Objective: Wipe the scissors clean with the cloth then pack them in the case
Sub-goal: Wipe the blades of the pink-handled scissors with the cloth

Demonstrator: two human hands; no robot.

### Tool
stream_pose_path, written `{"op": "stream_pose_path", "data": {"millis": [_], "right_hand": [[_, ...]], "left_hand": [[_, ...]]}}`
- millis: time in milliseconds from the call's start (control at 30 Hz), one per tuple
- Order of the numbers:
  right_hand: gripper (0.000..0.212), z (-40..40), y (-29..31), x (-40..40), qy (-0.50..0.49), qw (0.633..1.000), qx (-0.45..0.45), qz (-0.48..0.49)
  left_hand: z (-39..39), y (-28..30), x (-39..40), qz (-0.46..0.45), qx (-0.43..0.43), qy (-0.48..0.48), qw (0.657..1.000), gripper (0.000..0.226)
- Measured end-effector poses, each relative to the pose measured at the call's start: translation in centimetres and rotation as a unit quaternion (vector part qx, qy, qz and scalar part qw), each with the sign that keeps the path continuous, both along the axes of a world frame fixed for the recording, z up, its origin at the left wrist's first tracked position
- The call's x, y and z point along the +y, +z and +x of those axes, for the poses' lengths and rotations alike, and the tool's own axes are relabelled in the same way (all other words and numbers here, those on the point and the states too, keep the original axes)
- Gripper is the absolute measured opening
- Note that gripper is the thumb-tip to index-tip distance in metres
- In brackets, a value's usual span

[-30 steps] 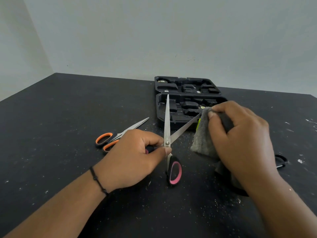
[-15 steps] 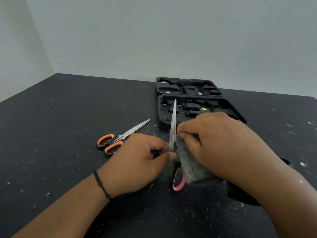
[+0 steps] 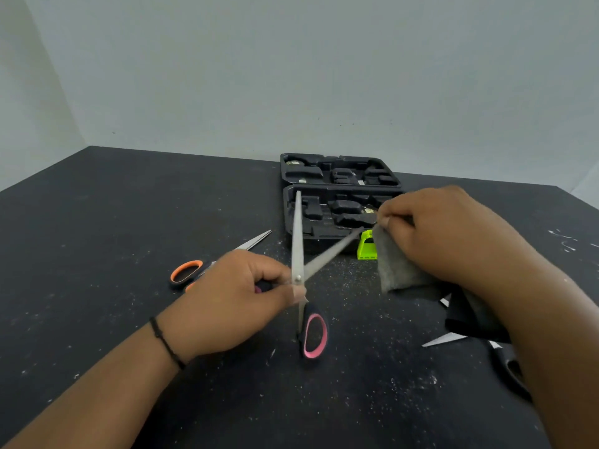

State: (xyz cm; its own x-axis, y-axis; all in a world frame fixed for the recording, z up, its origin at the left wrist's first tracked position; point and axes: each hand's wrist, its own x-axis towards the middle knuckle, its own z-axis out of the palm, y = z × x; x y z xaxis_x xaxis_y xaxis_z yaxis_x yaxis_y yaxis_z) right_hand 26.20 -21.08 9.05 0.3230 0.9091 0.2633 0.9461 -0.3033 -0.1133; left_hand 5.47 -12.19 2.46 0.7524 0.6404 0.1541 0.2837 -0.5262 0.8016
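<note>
My left hand (image 3: 227, 303) grips the pink-handled scissors (image 3: 298, 241) near their pivot, blades spread wide open above the table. One blade points away toward the case, the other slants right. My right hand (image 3: 444, 234) pinches a grey cloth (image 3: 395, 267) just past the tip of the slanted blade. The open black case (image 3: 337, 196) with moulded recesses lies behind, its green latch (image 3: 367, 246) facing me.
Orange-handled scissors (image 3: 188, 270) lie shut on the black table (image 3: 97, 222), left of my left hand. A third pair with black handles (image 3: 444, 340) lies under my right forearm, mostly hidden. White specks dot the tabletop. A pale wall stands behind the case.
My right hand slid the cloth from the pivot out along the slanted blade to its tip. The blades, near together half a second ago, are spread apart again.
</note>
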Motion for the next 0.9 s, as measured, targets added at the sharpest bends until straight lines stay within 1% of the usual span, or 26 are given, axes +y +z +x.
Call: {"op": "stream_pose_path", "data": {"millis": [67, 133, 233, 333, 433, 500, 600, 700, 800, 900], "right_hand": [[0.017, 0.2, -0.6, -0.2, 0.007, 0.993, 0.081, 0.088], [0.011, -0.7, -1.4, -0.5, 0.058, 0.974, 0.143, 0.167], [0.014, -2.5, -3.5, -0.7, 0.141, 0.955, 0.164, 0.201], [0.013, -3.4, -5.7, -0.6, 0.192, 0.943, 0.169, 0.214], [0.010, -4.3, -6.6, -0.5, 0.241, 0.932, 0.172, 0.207], [0.009, -4.5, -6.9, -0.4, 0.252, 0.932, 0.152, 0.212], [0.012, -3.9, -7.0, -0.2, 0.221, 0.937, 0.123, 0.241], [0.015, -2.8, -6.7, -0.2, 0.173, 0.934, 0.142, 0.279], [0.004, -2.2, -6.7, -0.5, 0.143, 0.919, 0.173, 0.323], [0.008, -3.3, -6.9, -0.9, 0.191, 0.908, 0.176, 0.330]], "left_hand": [[-0.1, 0.1, 0.4, -0.072, -0.043, 0.024, 0.996, 0.031], [-0.3, 0.2, 0.7, -0.149, -0.081, 0.027, 0.985, 0.034], [-0.2, 0.3, 0.8, -0.227, -0.107, 0.013, 0.968, 0.034], [-0.1, 0.3, 0.6, -0.293, -0.121, -0.009, 0.948, 0.032], [0.0, 0.0, 0.4, -0.323, -0.123, -0.034, 0.938, 0.037], [0.0, 0.1, 0.3, -0.331, -0.124, -0.045, 0.934, 0.030], [-0.2, 0.3, 0.1, -0.333, -0.114, -0.070, 0.933, 0.027], [-0.1, 0.6, -0.5, -0.330, -0.109, -0.105, 0.932, 0.032], [0.3, 0.6, -0.7, -0.329, -0.132, -0.074, 0.932, 0.033], [0.3, 0.4, -0.4, -0.348, -0.150, -0.045, 0.924, 0.030]]}}
